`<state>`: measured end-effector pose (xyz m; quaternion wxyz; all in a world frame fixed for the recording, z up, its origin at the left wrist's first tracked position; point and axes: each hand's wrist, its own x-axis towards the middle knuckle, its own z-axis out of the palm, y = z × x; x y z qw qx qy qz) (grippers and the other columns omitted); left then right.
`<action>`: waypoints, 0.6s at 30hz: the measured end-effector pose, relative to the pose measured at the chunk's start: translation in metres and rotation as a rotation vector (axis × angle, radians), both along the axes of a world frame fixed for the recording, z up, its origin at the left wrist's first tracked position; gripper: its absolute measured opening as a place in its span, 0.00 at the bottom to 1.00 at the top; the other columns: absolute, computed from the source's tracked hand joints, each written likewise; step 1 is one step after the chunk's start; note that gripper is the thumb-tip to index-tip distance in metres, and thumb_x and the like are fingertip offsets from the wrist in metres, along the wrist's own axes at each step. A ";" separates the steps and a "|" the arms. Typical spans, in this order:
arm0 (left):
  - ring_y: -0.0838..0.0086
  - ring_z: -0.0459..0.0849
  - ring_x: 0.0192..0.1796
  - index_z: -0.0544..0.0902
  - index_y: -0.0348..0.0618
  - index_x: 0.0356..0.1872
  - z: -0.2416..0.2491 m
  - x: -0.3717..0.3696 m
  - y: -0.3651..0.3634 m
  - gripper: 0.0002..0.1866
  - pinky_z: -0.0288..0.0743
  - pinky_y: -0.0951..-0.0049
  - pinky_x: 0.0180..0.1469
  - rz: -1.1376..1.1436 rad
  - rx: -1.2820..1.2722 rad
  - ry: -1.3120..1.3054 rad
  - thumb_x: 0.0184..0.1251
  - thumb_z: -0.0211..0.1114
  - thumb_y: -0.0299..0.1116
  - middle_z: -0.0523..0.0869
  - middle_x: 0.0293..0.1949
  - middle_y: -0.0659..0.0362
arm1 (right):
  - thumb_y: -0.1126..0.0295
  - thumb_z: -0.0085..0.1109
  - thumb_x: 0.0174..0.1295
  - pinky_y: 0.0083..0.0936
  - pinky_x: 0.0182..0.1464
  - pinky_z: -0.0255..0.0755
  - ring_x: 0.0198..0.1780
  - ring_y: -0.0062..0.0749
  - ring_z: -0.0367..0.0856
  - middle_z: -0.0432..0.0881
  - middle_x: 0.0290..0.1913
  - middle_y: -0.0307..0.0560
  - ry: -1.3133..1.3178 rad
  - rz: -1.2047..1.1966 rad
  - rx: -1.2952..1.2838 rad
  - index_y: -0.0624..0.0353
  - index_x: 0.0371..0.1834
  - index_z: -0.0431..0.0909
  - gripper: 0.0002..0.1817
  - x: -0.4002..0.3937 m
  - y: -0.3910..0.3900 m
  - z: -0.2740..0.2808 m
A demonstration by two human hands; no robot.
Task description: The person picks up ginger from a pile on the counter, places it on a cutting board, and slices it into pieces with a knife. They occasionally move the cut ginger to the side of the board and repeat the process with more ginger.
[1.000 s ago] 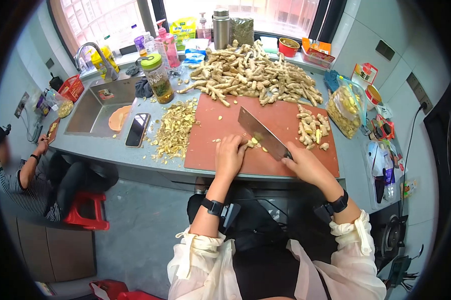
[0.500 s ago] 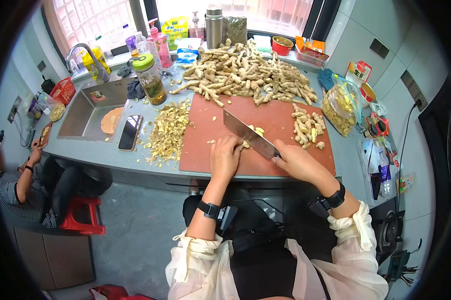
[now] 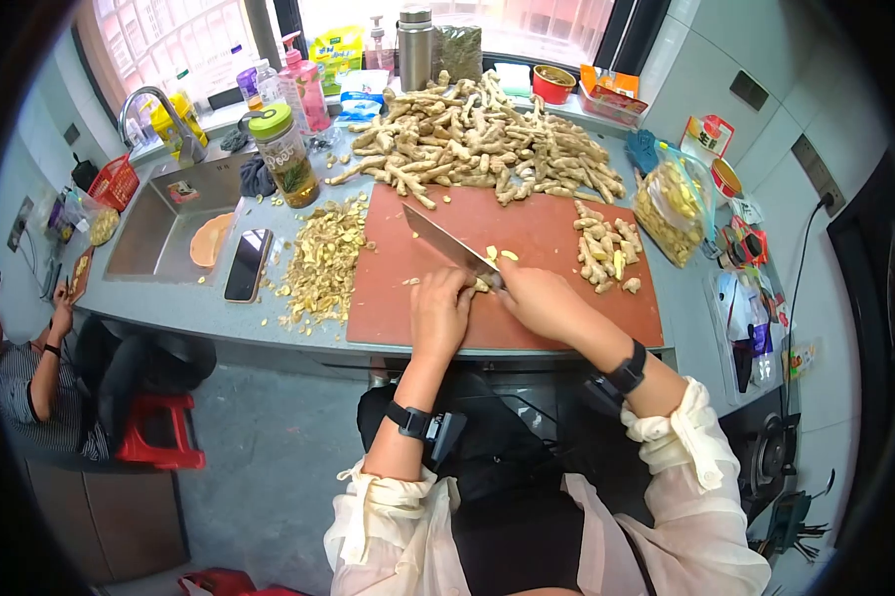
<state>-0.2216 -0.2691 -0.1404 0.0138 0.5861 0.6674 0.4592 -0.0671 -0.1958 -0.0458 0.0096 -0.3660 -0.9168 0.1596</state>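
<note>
My right hand (image 3: 535,298) grips the handle of a cleaver (image 3: 451,240), whose broad blade points up and to the left over the reddish-brown cutting board (image 3: 527,223). Beside the blade, my left hand (image 3: 441,306) is closed with bent fingers on a piece of ginger (image 3: 481,285), mostly hidden by the fingers. Small cut ginger bits (image 3: 508,255) lie just behind the blade. At the board's right side sits a small group of ginger pieces (image 3: 606,248). Behind the board rises a large heap of whole ginger (image 3: 487,139). Peelings and trimmings (image 3: 323,263) are piled at the left.
A phone (image 3: 248,265) lies between the trimmings and the sink (image 3: 154,233). A green-lidded jar (image 3: 286,159) stands behind them. To the right is a bag of ginger (image 3: 669,209). Another person (image 3: 45,368) sits on a red stool (image 3: 159,427) at far left.
The right hand and cleaver have shifted left, closer to my left hand, and the blade covers less of the board on the right. The whole view has moved slightly.
</note>
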 end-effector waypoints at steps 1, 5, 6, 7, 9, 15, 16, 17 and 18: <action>0.58 0.83 0.48 0.86 0.45 0.40 0.000 0.001 0.000 0.07 0.72 0.59 0.51 -0.004 0.026 -0.001 0.62 0.72 0.29 0.87 0.41 0.58 | 0.66 0.58 0.71 0.56 0.47 0.77 0.44 0.66 0.85 0.85 0.39 0.67 0.015 0.005 0.016 0.65 0.52 0.67 0.16 -0.005 0.003 -0.003; 0.57 0.82 0.48 0.86 0.45 0.40 0.002 0.004 -0.002 0.07 0.72 0.59 0.50 0.028 0.001 0.020 0.62 0.72 0.29 0.87 0.40 0.57 | 0.65 0.58 0.71 0.56 0.47 0.77 0.44 0.66 0.85 0.85 0.38 0.67 0.062 0.043 0.031 0.66 0.52 0.68 0.17 -0.003 0.009 -0.012; 0.57 0.82 0.48 0.85 0.45 0.39 0.003 0.004 -0.002 0.07 0.72 0.59 0.50 0.032 0.004 0.021 0.62 0.72 0.29 0.87 0.40 0.57 | 0.67 0.56 0.70 0.57 0.46 0.78 0.43 0.67 0.85 0.86 0.38 0.67 0.078 0.038 0.025 0.66 0.51 0.69 0.15 0.002 0.008 -0.012; 0.57 0.82 0.47 0.85 0.45 0.39 0.003 0.004 -0.001 0.07 0.72 0.58 0.50 0.038 0.009 0.022 0.62 0.72 0.29 0.87 0.40 0.57 | 0.68 0.54 0.70 0.57 0.44 0.78 0.42 0.67 0.86 0.86 0.37 0.67 0.093 0.035 0.021 0.66 0.50 0.71 0.13 0.007 0.008 -0.010; 0.57 0.82 0.47 0.85 0.45 0.39 0.003 0.004 -0.002 0.06 0.72 0.58 0.50 0.040 -0.002 0.023 0.62 0.72 0.29 0.86 0.40 0.57 | 0.67 0.54 0.71 0.57 0.45 0.78 0.42 0.67 0.85 0.86 0.37 0.67 0.056 0.028 0.001 0.65 0.50 0.70 0.13 0.025 -0.004 0.003; 0.58 0.82 0.48 0.85 0.45 0.38 0.002 0.001 -0.002 0.06 0.71 0.58 0.50 0.008 -0.009 0.002 0.62 0.72 0.29 0.85 0.40 0.58 | 0.64 0.55 0.72 0.57 0.48 0.77 0.44 0.67 0.84 0.85 0.38 0.67 -0.010 -0.018 -0.102 0.65 0.51 0.67 0.16 0.056 -0.019 0.009; 0.58 0.82 0.48 0.85 0.46 0.38 0.002 0.001 -0.001 0.06 0.71 0.58 0.51 -0.002 -0.002 0.004 0.62 0.71 0.29 0.85 0.40 0.58 | 0.64 0.55 0.72 0.57 0.48 0.76 0.45 0.67 0.84 0.85 0.39 0.66 -0.015 -0.025 -0.109 0.64 0.52 0.66 0.16 0.056 -0.017 0.008; 0.58 0.82 0.48 0.85 0.46 0.38 0.002 0.002 0.000 0.06 0.71 0.58 0.51 -0.012 0.001 0.001 0.62 0.71 0.29 0.85 0.40 0.58 | 0.64 0.55 0.72 0.57 0.48 0.76 0.45 0.67 0.84 0.85 0.39 0.66 -0.017 -0.036 -0.106 0.64 0.52 0.66 0.16 0.055 -0.015 0.007; 0.59 0.82 0.48 0.85 0.46 0.39 0.001 0.002 0.000 0.05 0.71 0.59 0.52 -0.007 0.000 0.013 0.63 0.71 0.30 0.85 0.40 0.59 | 0.64 0.55 0.72 0.56 0.48 0.77 0.45 0.66 0.84 0.85 0.39 0.67 0.010 -0.027 -0.102 0.64 0.51 0.67 0.16 0.052 -0.014 0.005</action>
